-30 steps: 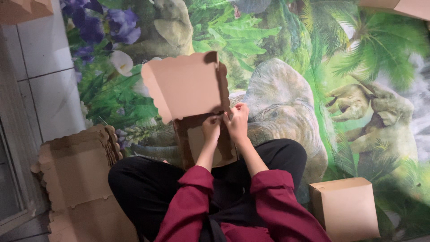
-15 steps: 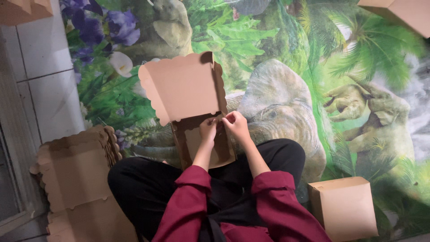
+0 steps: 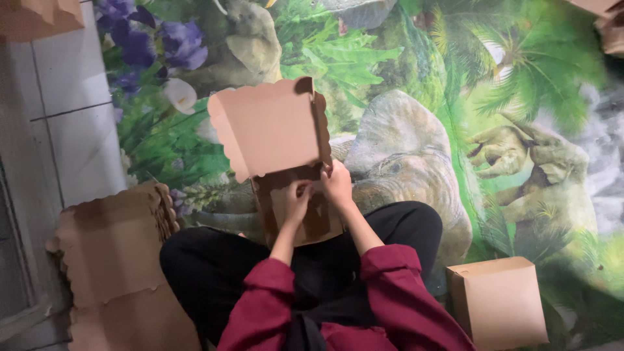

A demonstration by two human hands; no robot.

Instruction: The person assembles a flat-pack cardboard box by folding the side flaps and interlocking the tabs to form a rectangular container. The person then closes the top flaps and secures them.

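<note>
Cardboard box [image 3: 276,130], pinched by both hands [image 3: 318,188], sits above a jungle-print floor mat [image 3: 416,97] beside white tiles [image 3: 71,130].

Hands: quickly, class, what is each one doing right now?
Left hand: fingers closed, pinching the cardboard box at its fold.
Right hand: closed on the same box.

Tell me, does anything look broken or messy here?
Nothing stands out. Both hands, left hand and right hand, work on a half-folded cardboard box with wavy edges. Flat cardboard sheets lie stacked beside the person, and a finished box stands upright on the jungle-print mat.
</note>
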